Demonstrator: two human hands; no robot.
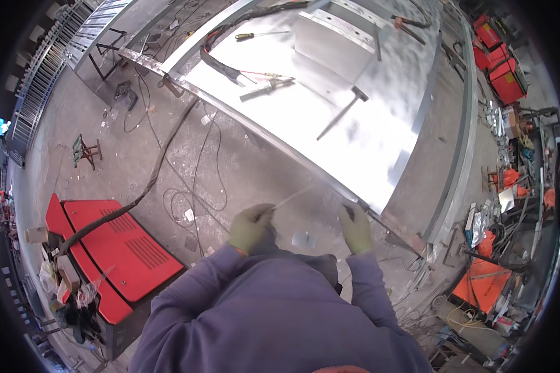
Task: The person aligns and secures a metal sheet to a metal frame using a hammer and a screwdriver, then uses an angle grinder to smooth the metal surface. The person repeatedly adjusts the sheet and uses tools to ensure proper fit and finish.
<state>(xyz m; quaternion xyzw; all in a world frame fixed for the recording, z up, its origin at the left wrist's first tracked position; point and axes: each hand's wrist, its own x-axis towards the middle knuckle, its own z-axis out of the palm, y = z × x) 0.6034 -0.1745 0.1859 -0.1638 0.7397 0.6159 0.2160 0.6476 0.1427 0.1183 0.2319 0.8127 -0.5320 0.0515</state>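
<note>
My left hand, in a yellow-green glove, is closed on a thin light rod that points up and to the right over the floor. Near the metal table's front edge is my right hand, gloved alike; whether its curled fingers hold anything cannot be told. On the bright metal sheet in front of me lies a hammer. Farther left on the sheet are a welding torch and a screwdriver. A bent metal piece with holes stands towards the back, with a clamp at its right.
A red machine cabinet stands at left, a thick cable running from it to the table. A folding stool and loose wires lie on the floor. A steel frame rail, orange box and clutter are at right.
</note>
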